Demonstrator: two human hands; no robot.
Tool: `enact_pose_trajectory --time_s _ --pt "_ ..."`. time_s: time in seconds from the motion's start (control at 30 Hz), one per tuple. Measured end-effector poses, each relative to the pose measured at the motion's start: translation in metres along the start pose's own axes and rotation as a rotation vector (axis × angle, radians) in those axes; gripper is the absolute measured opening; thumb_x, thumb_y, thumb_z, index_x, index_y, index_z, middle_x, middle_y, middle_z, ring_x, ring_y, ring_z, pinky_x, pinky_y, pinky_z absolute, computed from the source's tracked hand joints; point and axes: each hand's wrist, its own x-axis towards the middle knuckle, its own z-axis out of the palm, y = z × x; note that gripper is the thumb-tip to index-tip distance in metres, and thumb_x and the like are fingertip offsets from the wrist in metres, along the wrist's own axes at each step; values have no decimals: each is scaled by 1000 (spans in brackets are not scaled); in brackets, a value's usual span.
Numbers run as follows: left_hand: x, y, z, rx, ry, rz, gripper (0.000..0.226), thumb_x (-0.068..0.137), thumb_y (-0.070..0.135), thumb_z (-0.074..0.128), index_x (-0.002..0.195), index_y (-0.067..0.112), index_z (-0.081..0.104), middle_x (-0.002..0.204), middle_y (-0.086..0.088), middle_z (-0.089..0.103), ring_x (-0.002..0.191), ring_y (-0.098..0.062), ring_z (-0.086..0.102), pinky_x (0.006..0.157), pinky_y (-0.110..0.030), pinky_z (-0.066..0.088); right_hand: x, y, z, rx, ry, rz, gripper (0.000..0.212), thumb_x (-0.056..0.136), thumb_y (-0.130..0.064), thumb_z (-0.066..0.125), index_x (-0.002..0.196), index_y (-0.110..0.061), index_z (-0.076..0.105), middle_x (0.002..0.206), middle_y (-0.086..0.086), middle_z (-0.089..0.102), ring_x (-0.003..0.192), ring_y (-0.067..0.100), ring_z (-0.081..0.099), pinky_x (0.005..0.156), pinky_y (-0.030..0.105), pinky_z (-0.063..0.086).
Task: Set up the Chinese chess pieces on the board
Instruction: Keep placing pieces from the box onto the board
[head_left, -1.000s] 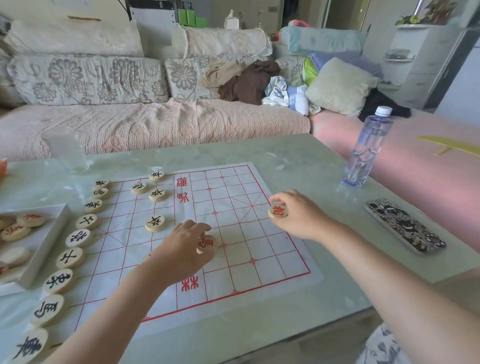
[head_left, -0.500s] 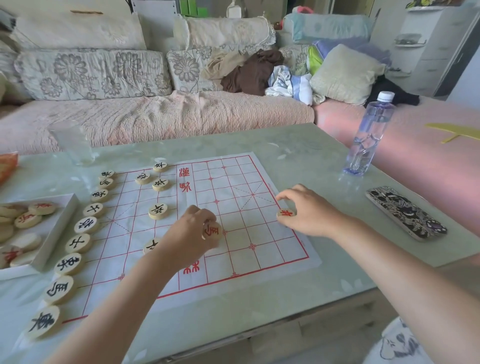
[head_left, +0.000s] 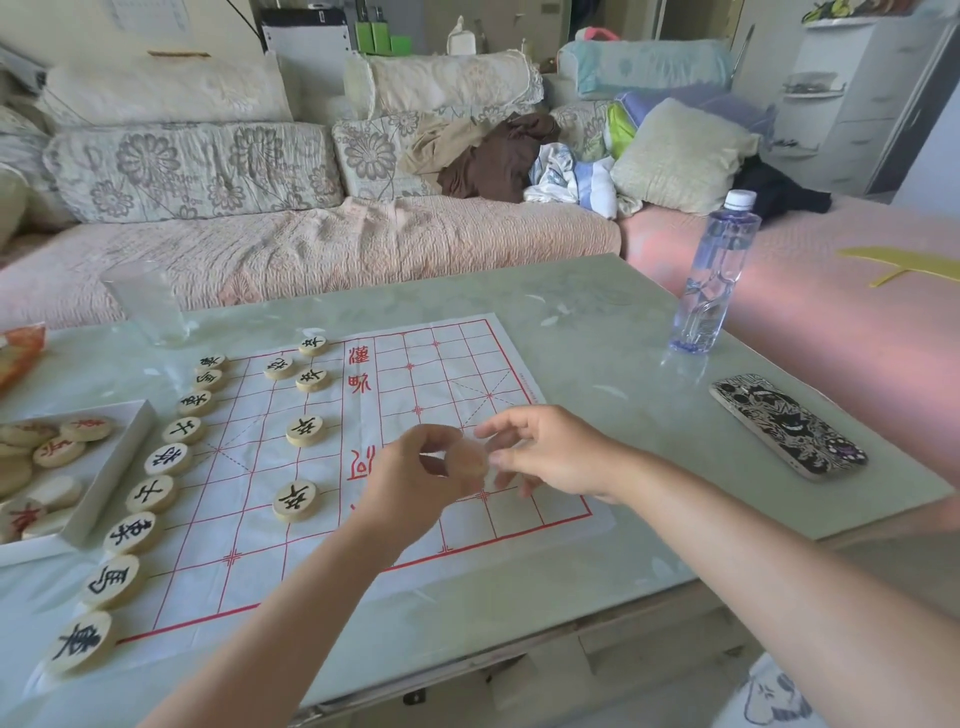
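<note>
The paper chess board (head_left: 447, 364) with red lines lies on the pale green table (head_left: 597, 322). Black-lettered round pieces stand in a column (head_left: 150, 493) down its left edge, and several more (head_left: 306, 430) stand further in. My left hand (head_left: 415, 483) holds a plain-faced wooden chess piece (head_left: 467, 460) just above the board's middle. My right hand (head_left: 556, 452) meets it from the right, finger and thumb closed on the piece's right edge. The board's right half shows no pieces; part of it is hidden under my hands.
A white box (head_left: 122, 457) with red-lettered pieces sits left of the board. A glass (head_left: 148, 304) stands at the far left, a water bottle (head_left: 714, 280) at the far right, and a phone (head_left: 787, 423) lies right of the board. A sofa runs behind the table.
My right hand set a red piece down at the board's right edge, then moved left. My left hand lifted its piece, and the two hands now meet over the middle.
</note>
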Motion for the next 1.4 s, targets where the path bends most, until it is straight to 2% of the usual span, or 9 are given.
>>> enact_pose_trajectory --time_s 0.13,0.27,0.4,0.5,0.6,0.67,0.97,1.13,1.4 --pt "3 16 12 -213 -76 -73 36 72 25 83 105 30 70 105 8 69 85 -2 69 77 -23 54 -7 1 -9 13 36 -10 49 79 11 73 115 -21 65 107 -4 67 75 17 67 60 22 54" --pt "14 27 32 -304 -219 -95 23 84 12 72 100 28 73 102 -2 73 97 -19 71 98 -44 50 -11 8 -25 -42 146 -17 48 76 -2 83 118 -19 65 99 -2 72 65 13 64 59 26 52" --pt "23 35 52 -270 -231 -127 48 87 14 68 132 17 51 104 8 72 94 -15 70 91 -36 55 -18 16 -43 -207 213 28 45 75 -22 86 117 -22 67 100 -4 71 74 5 66 65 15 48" --pt "26 32 61 177 -176 20 36 94 26 55 130 27 51 115 14 66 96 -10 61 77 -25 51 -27 18 -54 -482 224 32 41 77 -39 80 114 -28 67 106 -14 66 96 6 63 81 17 48" --pt "26 17 65 667 -77 196 36 94 29 54 130 28 52 128 8 55 117 -13 47 91 -28 44 -34 22 -57 -581 216 53 39 75 -42 80 109 -32 63 105 -16 63 95 6 60 82 23 49" --pt "25 7 66 820 -58 259 37 92 35 56 128 31 53 130 8 50 123 -15 40 97 -32 41 -37 27 -56 -635 233 50 36 72 -45 80 100 -35 60 103 -17 62 95 7 60 84 29 50" --pt "22 -3 58 739 -84 304 34 92 37 55 125 30 56 130 7 49 125 -16 38 100 -34 40 -35 27 -48 -811 259 53 29 86 -63 58 84 -34 60 100 -12 51 91 13 58 74 31 43" --pt "23 -3 23 692 1 322 30 91 37 57 121 29 59 121 6 55 116 -15 45 92 -31 43 -18 0 -32 -805 299 -65 22 94 -49 54 88 -29 62 95 -12 53 88 14 58 74 31 44" --pt "14 -26 -86 716 150 250 24 91 34 58 114 28 62 101 10 58 93 -11 54 74 -27 44 26 -57 44 -801 169 -224 13 97 -35 52 94 -30 64 96 -15 64 89 11 57 73 30 43"
